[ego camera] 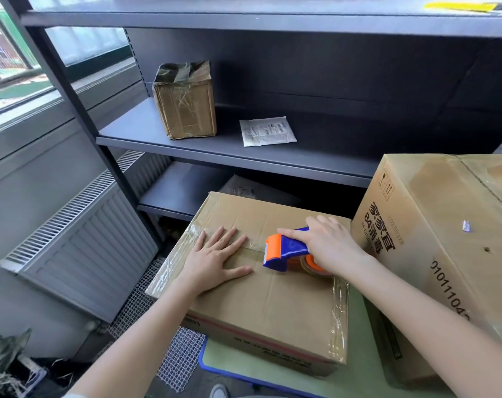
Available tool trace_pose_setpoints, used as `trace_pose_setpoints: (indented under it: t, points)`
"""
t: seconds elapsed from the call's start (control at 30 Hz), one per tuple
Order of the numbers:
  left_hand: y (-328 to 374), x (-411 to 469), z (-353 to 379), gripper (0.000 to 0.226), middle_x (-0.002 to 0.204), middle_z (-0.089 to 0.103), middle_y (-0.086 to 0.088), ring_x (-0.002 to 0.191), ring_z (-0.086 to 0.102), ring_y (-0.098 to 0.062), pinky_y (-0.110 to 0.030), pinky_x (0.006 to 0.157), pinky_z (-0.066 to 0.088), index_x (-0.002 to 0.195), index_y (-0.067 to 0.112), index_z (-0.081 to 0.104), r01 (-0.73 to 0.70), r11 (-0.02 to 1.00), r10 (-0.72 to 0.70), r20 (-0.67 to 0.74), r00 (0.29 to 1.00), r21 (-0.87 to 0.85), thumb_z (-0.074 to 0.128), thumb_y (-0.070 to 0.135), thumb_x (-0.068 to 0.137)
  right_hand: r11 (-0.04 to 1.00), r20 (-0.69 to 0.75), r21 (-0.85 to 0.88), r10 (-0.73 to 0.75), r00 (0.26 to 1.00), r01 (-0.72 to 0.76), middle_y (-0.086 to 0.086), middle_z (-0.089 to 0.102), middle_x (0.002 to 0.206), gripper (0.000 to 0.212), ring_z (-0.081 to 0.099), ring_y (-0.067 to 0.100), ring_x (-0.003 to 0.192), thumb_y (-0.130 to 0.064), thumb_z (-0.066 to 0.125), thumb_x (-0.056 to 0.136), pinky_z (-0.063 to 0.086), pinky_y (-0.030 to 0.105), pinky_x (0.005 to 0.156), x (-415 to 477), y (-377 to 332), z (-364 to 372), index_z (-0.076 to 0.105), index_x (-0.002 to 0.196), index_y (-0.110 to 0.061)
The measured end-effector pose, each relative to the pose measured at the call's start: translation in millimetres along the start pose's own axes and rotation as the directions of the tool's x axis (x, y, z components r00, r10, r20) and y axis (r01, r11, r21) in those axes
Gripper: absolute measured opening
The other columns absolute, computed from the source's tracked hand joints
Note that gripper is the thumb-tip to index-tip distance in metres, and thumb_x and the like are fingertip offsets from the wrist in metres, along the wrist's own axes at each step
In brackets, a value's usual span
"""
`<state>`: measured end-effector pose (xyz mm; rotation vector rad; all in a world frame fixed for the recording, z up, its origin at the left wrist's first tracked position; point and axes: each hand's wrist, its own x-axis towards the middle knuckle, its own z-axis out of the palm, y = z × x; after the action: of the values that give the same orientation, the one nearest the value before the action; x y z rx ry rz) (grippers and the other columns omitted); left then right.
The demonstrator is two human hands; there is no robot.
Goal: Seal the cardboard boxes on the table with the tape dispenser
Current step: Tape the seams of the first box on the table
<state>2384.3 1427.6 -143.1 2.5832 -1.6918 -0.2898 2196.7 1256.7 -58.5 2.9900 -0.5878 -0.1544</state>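
tape roll (310, 264) half hidden, tall box (445, 239) cropped

Large black characters reading "84消毒" were printed sideways on the side of the tall carton (445, 225) at right, under a brand line of three Chinese characters. A smaller Latin line beginning "84 DISI" was set alongside and could be read only in part. Two boxed handling symbols (386, 185) were stamped near the carton's top edge, and a faint date-style code was inked beside the characters. Lower down, a black number string beginning "0101" was printed. Small print on the white packet (267, 131) lying on the shelf (158, 140) could not be read. Lettering below a red band on the front of the low carton (272, 300) was likewise illegible.
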Motion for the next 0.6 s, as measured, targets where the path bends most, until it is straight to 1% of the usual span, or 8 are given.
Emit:
trace_pose_setpoints:
  t: [0.1,0.2,0.27,0.33,0.47,0.6]
  points:
    - [-5.2,0.8,-1.8,0.111,0.157,-0.002,0.017,0.145,-0.008,-0.009,-0.041,0.117,-0.007,0.146,0.048,0.002,0.038,0.999,-0.038,0.000,0.999,-0.025,-0.012,0.096,0.047,1.000,-0.045,-0.005,0.001,0.999,-0.001,0.005,0.043,0.111,0.056,0.041,0.025,0.109,-0.020,0.029,0.101,0.031,0.032,0.091,7.9,-3.7,-3.4,0.009,0.146,-0.047]
    - [-19.9,-0.7,-3.1,0.112,0.157,-0.001,0.016,0.145,-0.006,-0.009,-0.040,0.118,-0.004,0.146,0.049,0.004,0.092,0.992,-0.092,0.007,0.996,-0.086,-0.011,0.097,0.046,0.998,-0.094,-0.035,-0.052,0.994,0.049,0.006,0.044,0.111,0.057,0.041,0.028,0.108,-0.016,0.028,0.101,0.029,0.033,0.089,24.0,-13.5,-10.2,0.011,0.145,-0.047]
    - [-30.4,-1.8,-4.4,0.114,0.157,0.000,0.016,0.145,-0.005,-0.010,-0.040,0.118,-0.003,0.145,0.050,0.005,0.134,0.983,-0.133,0.019,0.991,-0.123,-0.010,0.099,0.043,0.996,-0.108,-0.051,-0.082,0.991,0.077,0.007,0.044,0.112,0.058,0.041,0.028,0.109,-0.014,0.027,0.100,0.029,0.033,0.091,40.0,-19.8,-16.2,0.014,0.145,-0.048]
    - [-34.7,-2.3,-4.5,0.116,0.157,0.000,0.015,0.145,-0.005,-0.010,-0.040,0.118,-0.004,0.145,0.050,0.005,0.164,0.976,-0.160,0.040,0.986,-0.142,-0.010,0.099,0.041,0.995,-0.093,-0.064,-0.087,0.992,0.081,0.007,0.044,0.113,0.059,0.040,0.028,0.111,-0.013,0.026,0.099,0.031,0.033,0.095,52.7,-21.4,-20.3,0.013,0.144,-0.048]
    - [-29.5,-3.6,-2.2,0.111,0.157,-0.002,0.015,0.145,-0.007,-0.010,-0.041,0.118,-0.005,0.144,0.052,0.003,0.176,0.975,-0.175,0.019,0.984,-0.132,-0.011,0.098,0.044,0.993,-0.063,-0.060,-0.104,0.993,0.100,0.005,0.042,0.112,0.059,0.039,0.026,0.111,-0.013,0.025,0.100,0.030,0.032,0.093,52.2,-13.0,-17.6,0.013,0.144,-0.050]
    - [-15.2,-2.9,-1.1,0.113,0.158,-0.001,0.014,0.145,-0.007,-0.011,-0.042,0.117,-0.006,0.144,0.052,0.004,0.173,0.980,-0.175,-0.009,0.985,-0.099,-0.014,0.097,0.043,0.996,-0.048,-0.012,-0.089,0.995,0.088,0.002,0.037,0.099,0.063,0.041,0.025,0.105,-0.012,0.027,0.098,0.031,0.031,0.089,34.0,4.0,-9.6,0.008,0.144,-0.050]
